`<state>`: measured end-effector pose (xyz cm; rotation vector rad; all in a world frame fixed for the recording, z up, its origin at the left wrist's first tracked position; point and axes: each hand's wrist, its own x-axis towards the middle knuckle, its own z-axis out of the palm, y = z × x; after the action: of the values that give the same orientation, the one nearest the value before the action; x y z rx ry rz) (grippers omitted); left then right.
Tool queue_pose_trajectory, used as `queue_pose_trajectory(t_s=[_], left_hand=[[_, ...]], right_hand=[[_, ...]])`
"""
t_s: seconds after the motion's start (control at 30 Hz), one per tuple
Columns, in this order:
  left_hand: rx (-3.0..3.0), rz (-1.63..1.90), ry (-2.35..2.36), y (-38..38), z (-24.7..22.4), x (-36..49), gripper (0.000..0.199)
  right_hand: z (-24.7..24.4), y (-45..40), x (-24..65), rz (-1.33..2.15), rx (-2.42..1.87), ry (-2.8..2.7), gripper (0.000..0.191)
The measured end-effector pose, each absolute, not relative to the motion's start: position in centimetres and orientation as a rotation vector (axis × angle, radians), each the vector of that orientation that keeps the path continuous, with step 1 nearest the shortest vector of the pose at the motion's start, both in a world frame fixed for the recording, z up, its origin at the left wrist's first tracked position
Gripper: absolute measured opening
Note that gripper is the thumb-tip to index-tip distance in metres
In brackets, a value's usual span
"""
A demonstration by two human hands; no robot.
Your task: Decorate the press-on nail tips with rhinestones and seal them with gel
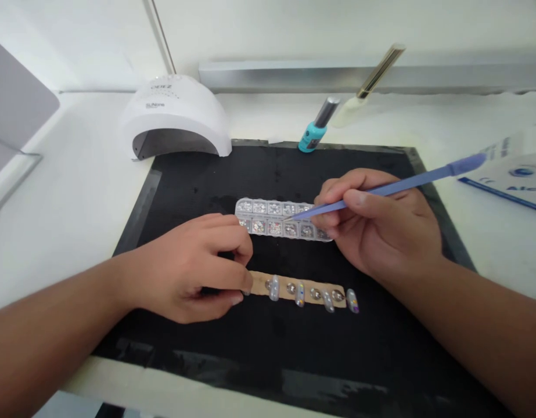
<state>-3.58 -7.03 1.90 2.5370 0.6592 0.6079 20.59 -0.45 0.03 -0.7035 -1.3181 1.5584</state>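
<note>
My right hand (376,215) is closed round slim lilac-blue tweezers (398,186). Their metal tip is over the front row of a clear compartment box (268,217) filled with small shiny rhinestones; I cannot tell whether it touches any. The hand hides the box's right end. My left hand (198,267) has its fingers closed at the left end of a tan cardboard strip (259,283), pressing or pinching it. Several glittery false nails (299,294) sit along the strip beside round silvery mounts (315,294); the rightmost nail juts past the strip's end.
A black mat (268,348) lies under everything. At the back left stands a white nail lamp (176,116). Behind the mat's edge are a turquoise polish bottle (312,136) and a pale bottle with a gold cap (350,110). A white-and-blue packet (520,180) lies at right.
</note>
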Motion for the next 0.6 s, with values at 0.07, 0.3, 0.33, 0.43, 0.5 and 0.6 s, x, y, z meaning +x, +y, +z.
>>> queue_pose_trajectory(t_s=[0.07,0.3,0.33,0.43,0.5,0.6], left_hand=[[2.534,0.602,0.659,-7.03,1.84,-3.62,0.01],[2.524,0.62,0.637,-7.02,1.69,-3.72,0.011],[2.517,0.628,0.634,-7.02,1.68,-3.73,0.011],[2.452,0.688,0.611,-7.06,1.69,-3.82,0.009],[2.382,0.749,0.607,-7.11,1.76,-3.88,0.009],[2.329,0.793,0.623,-7.14,1.87,-3.86,0.01]], right_hand=[[-0.13,-0.37,20.72,1.558,-0.688,-1.32,0.009],[-0.15,-0.34,20.77,1.572,-0.698,-1.315,0.01],[-0.11,-0.37,20.74,1.57,-0.705,-1.311,0.01],[-0.05,-0.43,20.64,1.574,-0.711,-1.299,0.009],[-0.05,-0.42,20.6,1.586,-0.71,-1.289,0.009],[-0.08,-0.35,20.61,1.594,-0.703,-1.282,0.011]])
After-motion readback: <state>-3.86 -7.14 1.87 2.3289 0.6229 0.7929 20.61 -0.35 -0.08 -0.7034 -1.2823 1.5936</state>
